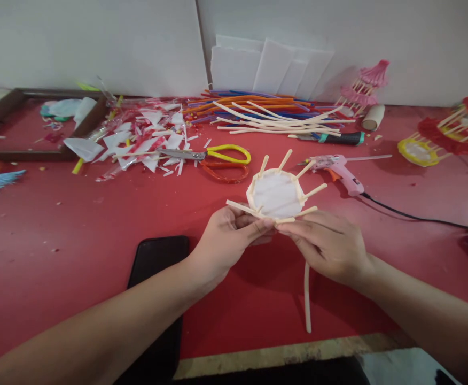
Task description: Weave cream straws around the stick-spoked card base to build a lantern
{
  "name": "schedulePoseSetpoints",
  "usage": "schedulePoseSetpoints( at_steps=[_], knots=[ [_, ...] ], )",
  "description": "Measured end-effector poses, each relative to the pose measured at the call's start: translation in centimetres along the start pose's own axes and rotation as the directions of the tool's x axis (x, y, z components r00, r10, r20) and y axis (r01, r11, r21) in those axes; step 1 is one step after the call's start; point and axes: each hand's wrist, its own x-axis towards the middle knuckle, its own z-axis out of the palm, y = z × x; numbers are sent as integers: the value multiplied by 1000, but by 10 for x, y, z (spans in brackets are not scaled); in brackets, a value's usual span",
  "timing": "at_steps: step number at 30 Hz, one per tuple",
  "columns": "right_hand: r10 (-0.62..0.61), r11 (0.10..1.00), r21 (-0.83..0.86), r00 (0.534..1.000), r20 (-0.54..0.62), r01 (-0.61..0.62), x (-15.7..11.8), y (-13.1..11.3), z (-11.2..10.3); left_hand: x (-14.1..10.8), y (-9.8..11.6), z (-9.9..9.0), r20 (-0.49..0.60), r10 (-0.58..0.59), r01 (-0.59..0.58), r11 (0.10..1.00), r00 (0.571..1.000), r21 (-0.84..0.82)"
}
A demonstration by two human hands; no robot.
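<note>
Both hands hold a round white craft base edged in cream, with several short cream stems standing out around its rim. My left hand pinches the near left edge, thumb on the rim. At the near right edge, my right hand presses its thumb and index finger close to my left thumb. A long cream pipe cleaner hangs down below my right hand; its upper end is hidden by the fingers. Beyond the base lie scissors with yellow and orange handles and a pink glue gun.
Cream pipe cleaners lie before orange and purple ones. Paper and plastic scraps sit left, beside a brown frame. A black phone lies by my left forearm. Pink and red tiered models stand right; a black cord trails rightward.
</note>
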Motion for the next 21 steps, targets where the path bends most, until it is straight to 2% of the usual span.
schedulePoseSetpoints(
  at_steps=[6,8,11,14,17,19,21],
  knots=[
    [-47,999,-13,998,34,47,0,7,-7,-1,3,0,7,-25,25,1000,1000,-7],
    [2,1000,-8,1000,31,-2,0,6,-8,-1,4,0,5,-6,6,1000,1000,-12],
    [161,983,79,987,28,-163,1,2,-7,-1,6,-1,4,22,-22,1000,1000,-9],
    [383,901,205,923,36,-382,2,-2,-6,-1,7,-2,-13,54,-54,998,998,-9],
    [592,750,312,802,76,-583,1,-3,-5,0,5,-3,-16,86,-86,996,996,-15],
    [645,662,375,748,156,-649,1,0,-4,1,4,-4,-7,99,-99,995,995,-2],
    [645,588,432,719,259,-684,0,3,-4,2,3,-6,-3,104,-104,994,995,38]
  ],
)
